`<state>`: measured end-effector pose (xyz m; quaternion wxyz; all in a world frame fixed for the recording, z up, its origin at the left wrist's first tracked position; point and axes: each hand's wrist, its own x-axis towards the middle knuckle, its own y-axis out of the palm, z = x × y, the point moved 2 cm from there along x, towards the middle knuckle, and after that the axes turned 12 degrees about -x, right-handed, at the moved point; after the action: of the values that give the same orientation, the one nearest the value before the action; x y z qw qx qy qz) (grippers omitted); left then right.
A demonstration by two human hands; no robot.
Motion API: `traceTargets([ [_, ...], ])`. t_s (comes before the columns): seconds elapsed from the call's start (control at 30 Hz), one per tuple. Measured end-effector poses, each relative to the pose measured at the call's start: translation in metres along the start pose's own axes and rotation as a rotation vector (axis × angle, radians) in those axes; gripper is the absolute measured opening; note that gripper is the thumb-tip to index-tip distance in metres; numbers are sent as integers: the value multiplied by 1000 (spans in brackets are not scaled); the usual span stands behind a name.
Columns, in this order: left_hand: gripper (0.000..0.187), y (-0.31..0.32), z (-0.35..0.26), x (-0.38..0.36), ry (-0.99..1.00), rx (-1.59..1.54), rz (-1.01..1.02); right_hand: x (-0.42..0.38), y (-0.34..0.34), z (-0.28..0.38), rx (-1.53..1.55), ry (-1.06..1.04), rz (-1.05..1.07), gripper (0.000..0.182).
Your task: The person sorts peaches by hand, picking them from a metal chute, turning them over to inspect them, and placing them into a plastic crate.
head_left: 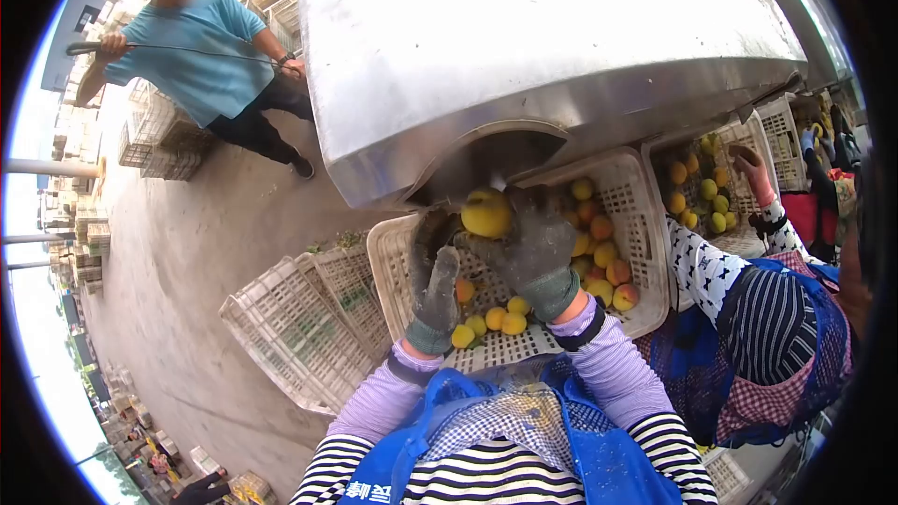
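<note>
A yellow peach [485, 213] is between my two gloved hands, just below the dark opening [500, 154] of a metal machine. My right hand [538, 252], in a dark grey glove, is closed around the peach from its right side, thumb underneath. My left hand [432, 276], gloved too, is beside the peach with its thumb apart from its bent fingers; I see nothing in it. Under both hands stands a white plastic crate [657, 266] with several yellow and orange peaches [603, 252], some lying near its front side [503, 320].
The metal machine [552, 19] fills the area ahead. More crates [295, 332] stand at the left. At the right, a co-worker [767, 318] reaches over another peach crate [716, 182]. A person in a blue shirt [201, 51] stands on the concrete floor [187, 290], holding a thin rod.
</note>
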<state>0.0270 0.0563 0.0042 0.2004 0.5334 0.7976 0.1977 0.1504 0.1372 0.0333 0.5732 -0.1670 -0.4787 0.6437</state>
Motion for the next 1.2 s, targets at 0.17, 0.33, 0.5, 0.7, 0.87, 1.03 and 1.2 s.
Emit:
traceTargets([
  [0.17, 43, -126, 110, -11, -248, 296, -322, 62, 74, -28, -229, -139, -229, 47],
  [0.33, 67, -186, 222, -13, -642, 1194, -335, 43, 57, -40, -29, -16, -118, 36],
  [0.5, 85, -163, 238, -6, -1131, 1587, 61, -100, 161, -129, -264, 0, 759, 35],
  [0.7, 73, -208, 273, -5, -890, 1657, 43, -208, 236, -154, -276, -43, 1675, 48],
  [0.87, 72, -239, 279, -9, -846, 1583, 136, -232, 259, -155, -329, -74, 1633, 53],
  [1.03, 78, -209, 260, -2, -795, 973, -89, -150, 175, -162, 358, 338, 1327, 68],
  [1.2, 72, -79, 110, -1, -575, -24, -36, -98, 65, -106, 587, 328, 772, 72],
])
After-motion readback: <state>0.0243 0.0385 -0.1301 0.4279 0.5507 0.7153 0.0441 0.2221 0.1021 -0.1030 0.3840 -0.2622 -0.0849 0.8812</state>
